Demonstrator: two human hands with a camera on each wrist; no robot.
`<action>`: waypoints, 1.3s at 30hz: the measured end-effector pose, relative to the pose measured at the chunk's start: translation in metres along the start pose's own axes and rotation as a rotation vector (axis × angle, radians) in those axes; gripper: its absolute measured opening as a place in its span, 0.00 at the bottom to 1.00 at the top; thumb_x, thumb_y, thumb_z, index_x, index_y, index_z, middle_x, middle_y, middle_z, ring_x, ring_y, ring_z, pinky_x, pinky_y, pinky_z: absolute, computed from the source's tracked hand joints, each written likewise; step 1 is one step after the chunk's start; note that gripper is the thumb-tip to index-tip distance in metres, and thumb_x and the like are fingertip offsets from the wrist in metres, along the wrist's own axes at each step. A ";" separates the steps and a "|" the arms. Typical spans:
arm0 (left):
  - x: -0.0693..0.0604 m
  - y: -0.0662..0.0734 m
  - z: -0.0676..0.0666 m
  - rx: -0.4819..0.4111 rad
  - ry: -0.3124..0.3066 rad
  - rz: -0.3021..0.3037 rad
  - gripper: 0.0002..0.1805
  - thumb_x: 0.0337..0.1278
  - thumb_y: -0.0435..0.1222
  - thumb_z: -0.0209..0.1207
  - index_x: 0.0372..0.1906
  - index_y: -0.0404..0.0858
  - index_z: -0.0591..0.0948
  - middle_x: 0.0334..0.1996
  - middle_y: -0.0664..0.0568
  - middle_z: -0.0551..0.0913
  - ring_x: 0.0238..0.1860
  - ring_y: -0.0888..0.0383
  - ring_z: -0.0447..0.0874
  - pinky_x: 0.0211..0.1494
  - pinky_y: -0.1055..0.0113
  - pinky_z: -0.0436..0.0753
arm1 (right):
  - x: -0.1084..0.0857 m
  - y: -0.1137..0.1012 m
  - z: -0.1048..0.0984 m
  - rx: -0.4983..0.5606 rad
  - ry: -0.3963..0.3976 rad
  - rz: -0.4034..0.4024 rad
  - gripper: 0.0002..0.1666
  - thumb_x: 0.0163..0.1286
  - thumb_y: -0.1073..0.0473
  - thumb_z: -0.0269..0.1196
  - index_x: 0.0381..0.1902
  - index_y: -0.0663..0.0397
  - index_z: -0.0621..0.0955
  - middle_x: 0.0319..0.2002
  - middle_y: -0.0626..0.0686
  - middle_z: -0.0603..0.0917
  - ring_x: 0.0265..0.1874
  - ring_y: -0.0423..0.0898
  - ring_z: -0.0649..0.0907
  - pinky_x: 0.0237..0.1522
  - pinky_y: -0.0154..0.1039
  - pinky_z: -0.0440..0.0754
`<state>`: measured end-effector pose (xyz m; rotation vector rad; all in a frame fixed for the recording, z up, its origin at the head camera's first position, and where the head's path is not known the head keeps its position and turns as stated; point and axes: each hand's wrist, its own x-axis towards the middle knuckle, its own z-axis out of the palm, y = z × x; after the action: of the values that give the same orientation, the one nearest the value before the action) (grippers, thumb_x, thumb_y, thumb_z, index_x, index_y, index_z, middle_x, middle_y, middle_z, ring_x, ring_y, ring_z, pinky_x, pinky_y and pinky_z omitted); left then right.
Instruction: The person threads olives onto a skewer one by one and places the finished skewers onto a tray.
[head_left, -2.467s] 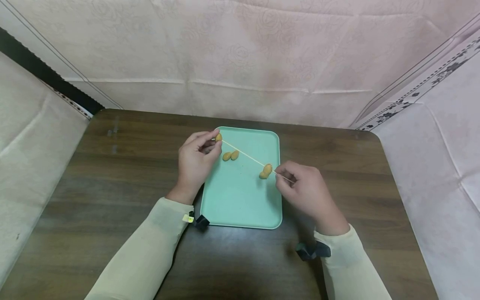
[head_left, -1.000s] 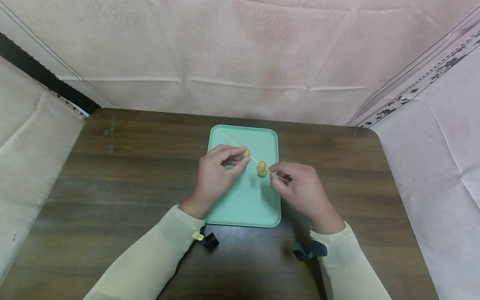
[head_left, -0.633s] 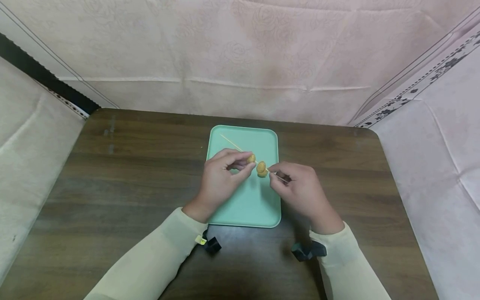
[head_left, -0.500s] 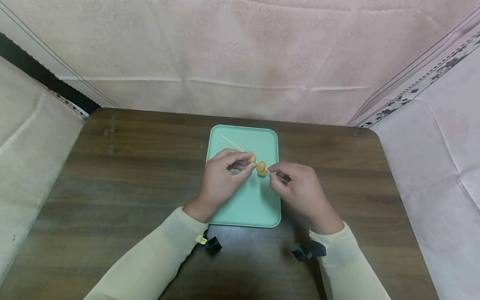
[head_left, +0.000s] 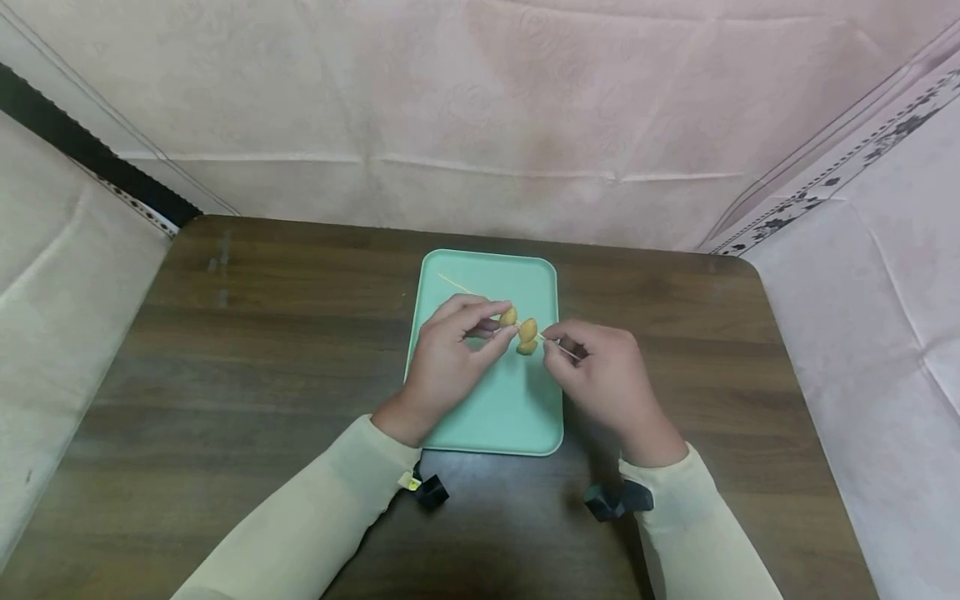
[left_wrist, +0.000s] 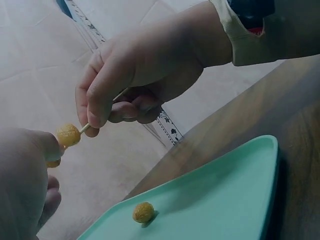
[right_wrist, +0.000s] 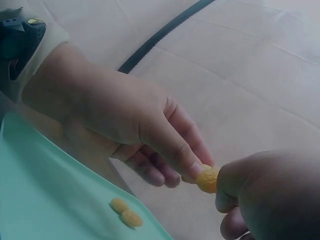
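Observation:
My left hand (head_left: 457, 350) pinches a small yellow-brown oval ball (head_left: 509, 317) between thumb and fingertips. That ball is threaded on a thin pale skewer (head_left: 454, 284), whose free end sticks out past the hand to the upper left. A second ball (head_left: 528, 329) sits on the skewer beside it, close to my right hand (head_left: 607, 375). My right hand pinches the skewer near its other end. Beneath, a loose ball (left_wrist: 143, 212) rests on the green tray (head_left: 495, 425). Two more balls (right_wrist: 126, 212) lie together on it in the right wrist view, hidden behind the left hand in the head view.
The tray lies on a dark wooden table (head_left: 262, 333). A pale patterned cloth (head_left: 480, 108) hangs behind the table's far edge, with more cloth at both sides. Dark wrist devices (head_left: 618, 500) are strapped at both cuffs.
My left hand has slid its ball from the skewer's far end down and right, close to the second ball. In the last half second it shifts only slightly. The right hand stays nearly still.

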<state>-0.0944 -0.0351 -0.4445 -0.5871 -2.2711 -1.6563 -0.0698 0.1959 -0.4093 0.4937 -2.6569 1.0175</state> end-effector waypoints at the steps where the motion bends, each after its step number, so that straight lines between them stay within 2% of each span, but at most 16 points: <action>1: 0.000 0.000 0.001 0.013 -0.007 -0.003 0.23 0.69 0.36 0.79 0.66 0.39 0.90 0.57 0.47 0.87 0.49 0.52 0.94 0.61 0.63 0.93 | 0.000 0.001 0.000 0.001 0.012 0.021 0.07 0.73 0.64 0.71 0.44 0.52 0.95 0.25 0.46 0.86 0.25 0.42 0.80 0.29 0.36 0.85; 4: 0.001 -0.002 0.002 0.083 -0.036 -0.019 0.31 0.67 0.41 0.80 0.73 0.44 0.86 0.63 0.46 0.83 0.57 0.49 0.90 0.66 0.56 0.91 | 0.001 0.006 -0.002 0.001 0.052 0.084 0.06 0.74 0.63 0.72 0.44 0.53 0.94 0.27 0.46 0.88 0.25 0.43 0.81 0.30 0.36 0.85; 8: 0.002 -0.008 0.005 0.210 -0.103 -0.072 0.39 0.64 0.47 0.82 0.77 0.49 0.80 0.70 0.47 0.77 0.69 0.46 0.77 0.70 0.48 0.84 | 0.004 0.011 -0.001 0.006 0.098 0.152 0.05 0.76 0.60 0.72 0.43 0.52 0.94 0.25 0.46 0.85 0.24 0.45 0.80 0.26 0.37 0.80; 10: 0.002 -0.012 0.007 0.287 -0.176 -0.100 0.40 0.65 0.49 0.81 0.78 0.50 0.77 0.72 0.48 0.76 0.73 0.46 0.73 0.73 0.46 0.82 | 0.005 0.014 -0.001 0.012 0.112 0.173 0.05 0.76 0.59 0.71 0.43 0.51 0.93 0.24 0.46 0.84 0.24 0.46 0.79 0.26 0.37 0.78; 12: 0.002 -0.017 0.009 0.371 -0.276 -0.105 0.41 0.67 0.51 0.78 0.80 0.51 0.75 0.75 0.49 0.76 0.76 0.46 0.72 0.79 0.44 0.78 | 0.006 0.017 0.001 0.021 0.120 0.190 0.05 0.76 0.59 0.71 0.42 0.51 0.93 0.24 0.47 0.84 0.24 0.46 0.79 0.26 0.37 0.77; 16: -0.001 -0.026 0.014 0.540 -0.475 -0.038 0.39 0.75 0.53 0.71 0.85 0.54 0.72 0.81 0.51 0.75 0.82 0.45 0.70 0.84 0.39 0.73 | 0.007 0.022 0.004 0.044 0.117 0.209 0.05 0.76 0.59 0.71 0.43 0.51 0.93 0.24 0.47 0.84 0.25 0.47 0.80 0.26 0.37 0.77; 19: -0.004 -0.030 0.016 0.629 -0.550 0.026 0.35 0.81 0.53 0.64 0.87 0.56 0.71 0.84 0.54 0.74 0.83 0.44 0.70 0.80 0.36 0.77 | 0.007 0.025 0.006 0.066 0.108 0.215 0.06 0.77 0.59 0.71 0.43 0.51 0.93 0.25 0.47 0.85 0.25 0.47 0.80 0.26 0.37 0.77; 22: -0.006 -0.032 0.019 0.663 -0.600 0.049 0.32 0.87 0.52 0.59 0.87 0.58 0.71 0.85 0.58 0.74 0.83 0.44 0.71 0.77 0.37 0.77 | 0.007 0.027 0.008 0.076 0.100 0.225 0.05 0.78 0.59 0.70 0.43 0.50 0.93 0.26 0.47 0.85 0.25 0.47 0.80 0.25 0.38 0.77; 25: -0.008 -0.034 0.020 0.666 -0.629 0.058 0.29 0.90 0.50 0.54 0.86 0.59 0.72 0.83 0.62 0.76 0.80 0.48 0.73 0.74 0.41 0.74 | 0.006 0.028 0.009 0.080 0.096 0.232 0.05 0.77 0.59 0.70 0.43 0.50 0.93 0.26 0.48 0.85 0.25 0.48 0.79 0.24 0.38 0.77; 28: -0.008 -0.034 0.019 0.644 -0.613 0.053 0.25 0.91 0.49 0.55 0.83 0.59 0.77 0.77 0.66 0.82 0.74 0.52 0.77 0.70 0.46 0.74 | 0.007 0.028 0.009 0.083 0.089 0.238 0.05 0.77 0.59 0.70 0.43 0.51 0.93 0.26 0.48 0.85 0.25 0.48 0.79 0.24 0.38 0.77; 33: -0.007 -0.031 0.018 0.579 -0.578 0.035 0.19 0.87 0.49 0.62 0.73 0.58 0.86 0.69 0.65 0.89 0.65 0.56 0.81 0.65 0.49 0.74 | 0.007 0.026 0.007 0.086 0.068 0.252 0.06 0.78 0.58 0.70 0.44 0.51 0.93 0.27 0.48 0.85 0.27 0.49 0.81 0.26 0.39 0.79; 39: -0.007 -0.031 0.019 0.513 -0.562 0.008 0.20 0.80 0.48 0.70 0.70 0.53 0.89 0.62 0.62 0.92 0.62 0.56 0.83 0.65 0.50 0.77 | 0.006 0.026 0.007 0.077 0.054 0.259 0.06 0.79 0.57 0.70 0.45 0.50 0.92 0.28 0.48 0.86 0.29 0.49 0.82 0.27 0.39 0.81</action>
<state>-0.1020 -0.0263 -0.4798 -1.0105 -2.9180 -0.8966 -0.0859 0.2081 -0.4273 0.1346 -2.6899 1.1896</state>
